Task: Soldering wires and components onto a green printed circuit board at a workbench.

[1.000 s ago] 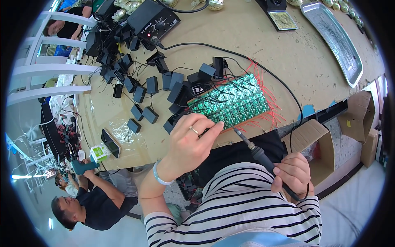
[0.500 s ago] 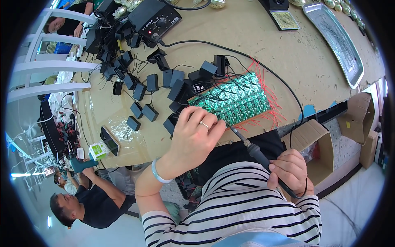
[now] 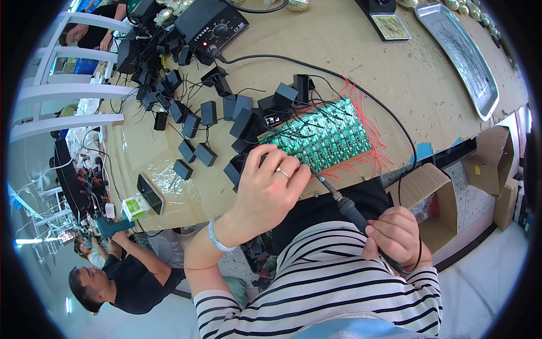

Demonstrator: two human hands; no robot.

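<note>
My right hand (image 3: 397,233) grips a soldering iron (image 3: 353,211) by its dark handle, tip pointing up and left. That tip reaches the near edge of a green circuit board panel (image 3: 333,148), close to my left fingertips; I cannot tell whether it touches the board. My left hand (image 3: 272,183), a ring on one finger, is closed at the panel's near left corner. Whatever its fingers pinch is hidden behind them. Thin black wires cross the panel from small black boxes (image 3: 244,123) behind it. Red wires (image 3: 377,148) stick out along its right and near edges.
A black soldering station (image 3: 212,29) stands at the back, its cord (image 3: 389,113) looping right. More black boxes (image 3: 192,125) lie at left, near a phone (image 3: 151,194). A metal tray (image 3: 460,59) lies far right, cardboard boxes (image 3: 432,198) below. A co-worker (image 3: 132,282) holds a power drill (image 3: 113,226).
Almost nothing differs. My right hand and the soldering iron have shifted very slightly to the left; my left hand stays at the panel's corner.
</note>
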